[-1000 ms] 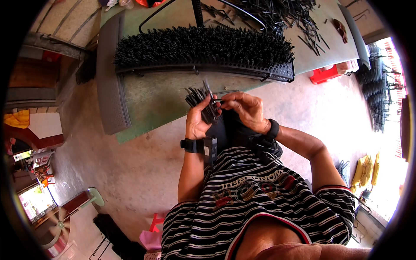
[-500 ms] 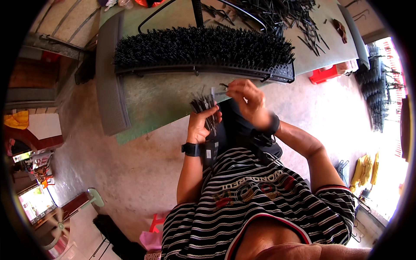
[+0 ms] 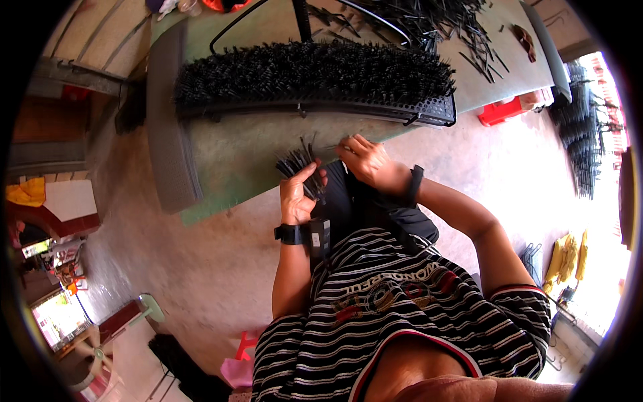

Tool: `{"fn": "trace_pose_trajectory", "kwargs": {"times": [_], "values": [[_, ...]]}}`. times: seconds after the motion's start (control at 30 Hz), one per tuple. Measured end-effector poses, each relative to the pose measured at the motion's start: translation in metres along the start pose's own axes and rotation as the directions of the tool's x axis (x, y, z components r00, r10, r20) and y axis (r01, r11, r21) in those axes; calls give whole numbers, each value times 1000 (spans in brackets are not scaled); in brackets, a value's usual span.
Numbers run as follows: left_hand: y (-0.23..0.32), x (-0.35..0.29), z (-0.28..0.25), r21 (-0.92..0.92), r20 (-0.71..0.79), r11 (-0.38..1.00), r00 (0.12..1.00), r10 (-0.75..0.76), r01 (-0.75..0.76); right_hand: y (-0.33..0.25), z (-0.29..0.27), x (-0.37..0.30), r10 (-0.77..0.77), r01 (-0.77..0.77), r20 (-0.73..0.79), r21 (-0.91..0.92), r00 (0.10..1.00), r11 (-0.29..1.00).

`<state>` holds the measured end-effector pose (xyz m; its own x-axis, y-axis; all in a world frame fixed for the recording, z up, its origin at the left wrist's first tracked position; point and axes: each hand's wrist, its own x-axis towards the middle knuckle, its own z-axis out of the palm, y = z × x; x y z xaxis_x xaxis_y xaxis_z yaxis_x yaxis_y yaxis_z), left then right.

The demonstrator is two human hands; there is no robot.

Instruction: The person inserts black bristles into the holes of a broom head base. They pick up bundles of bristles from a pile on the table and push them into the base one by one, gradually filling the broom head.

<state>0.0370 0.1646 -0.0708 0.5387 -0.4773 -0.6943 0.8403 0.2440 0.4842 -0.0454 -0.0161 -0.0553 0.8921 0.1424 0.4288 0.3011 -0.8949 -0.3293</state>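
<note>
My left hand is closed around a bundle of thin black strips, whose ends fan out above the thumb. To its right, my right hand is closed with its fingertips pinched together near the table edge; whatever is between them is hidden. Beyond both hands, a long black perforated tray stands on the green table. Dense rows of upright black strips fill most of it, and bare holes show at its right end. Neither hand touches the tray.
Loose black strips are heaped behind the tray. A grey ribbed sheet lies over the table's left side. Under the right side sits a red stool. Black hangers are stacked at the far right, and a fan stands lower left.
My left hand has shifted slightly left with the bundle. My right hand has moved a little left and down, and the dark strip seen at its fingertips no longer shows.
</note>
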Motion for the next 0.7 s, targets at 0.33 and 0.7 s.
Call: {"fn": "trace_pose_trajectory", "kwargs": {"times": [0.33,0.7], "values": [[17,-27,38,22,32,1000,999,18,-19,4,-15,15,205,-197,-49,133,978,971],[-9,-22,163,136,265,990,962,-69,34,69,-181,-45,769,-487,-370,611,521,624]]}}
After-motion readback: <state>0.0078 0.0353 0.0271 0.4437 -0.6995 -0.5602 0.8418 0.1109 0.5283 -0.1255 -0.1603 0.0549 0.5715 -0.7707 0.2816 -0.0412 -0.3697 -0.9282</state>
